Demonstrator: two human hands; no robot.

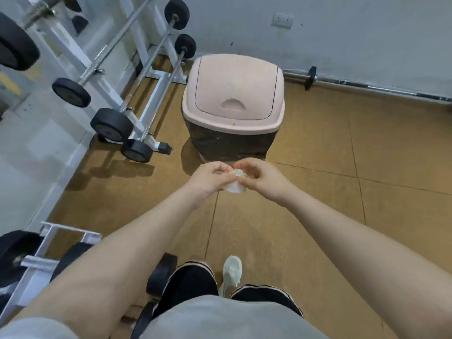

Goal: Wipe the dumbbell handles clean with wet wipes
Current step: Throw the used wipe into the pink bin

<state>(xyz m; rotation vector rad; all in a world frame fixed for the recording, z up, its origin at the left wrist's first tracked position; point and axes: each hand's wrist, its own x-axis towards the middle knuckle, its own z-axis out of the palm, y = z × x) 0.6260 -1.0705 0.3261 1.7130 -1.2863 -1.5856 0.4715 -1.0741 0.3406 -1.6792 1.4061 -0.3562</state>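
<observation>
Much of the gym gear is cut off: the white metal barbell rack [156,89] along the left wall runs out of the top edge, its black round weight plates [112,124] only partly in view, and a second rack [36,265] at the lower left is clipped by the frame and by the left forearm; the long steel bar [367,88] lying at the foot of the grey wall leaves the picture on the right; no dumbbell handle can be picked out with certainty. One pale pink plastic bin with a closed swing lid [233,94] stands on the brown tiled floor [318,155], a dark liner round its body; the lid hides whatever is inside. Just in front of the bin, both hands meet over the floor; the left hand [211,178] and the right hand [260,178] each have fingers curled, pinching the small crumpled white wet wipe [236,185] between them; part of the wipe is hidden by the fingers, the rest hanging below.
</observation>
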